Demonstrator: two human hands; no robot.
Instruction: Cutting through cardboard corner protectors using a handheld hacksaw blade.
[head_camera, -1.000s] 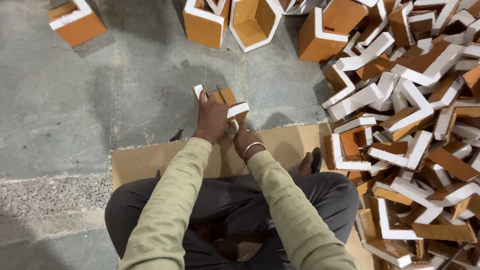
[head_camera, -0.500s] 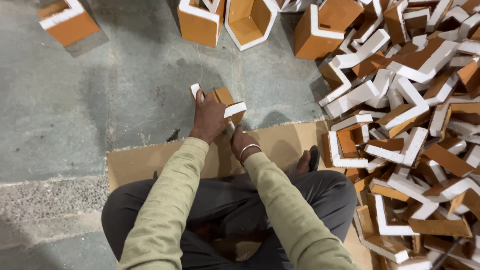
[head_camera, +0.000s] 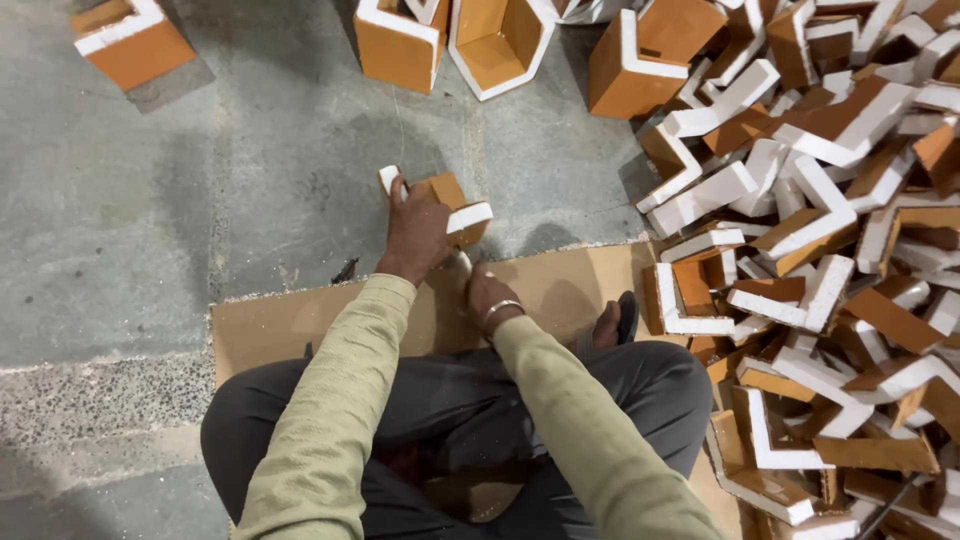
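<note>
1. Seated cross-legged on a cardboard sheet (head_camera: 290, 325) spread over the grey concrete floor (head_camera: 200, 200), in olive sleeves and dark trousers.
2. Left hand (head_camera: 415, 235) laid on top of an orange-and-white corner piece (head_camera: 450, 205), grip wrapped over it, fingertips reaching its far white edge, pressing it against the floor just past the cardboard's far edge.
3. Right hand (head_camera: 487, 295) with a metal bangle at the wrist, low beside the near side of the same piece; fingers tucked under and hidden, so cannot tell whether this grip is spread or pinching anything.
4. Corner piece resting on the floor, straight ahead of the knees, touching the left hand, close to the right one.
5. To the right, a big heap of similar L-shaped pieces (head_camera: 820, 200), orange faces and white edges, jumbled at all angles, spilling down beside the right knee.
6. At the far edge, several assembled orange boxes (head_camera: 400, 45) in a row, well apart from the hands; one more box (head_camera: 130, 45) alone at the far left.
</note>
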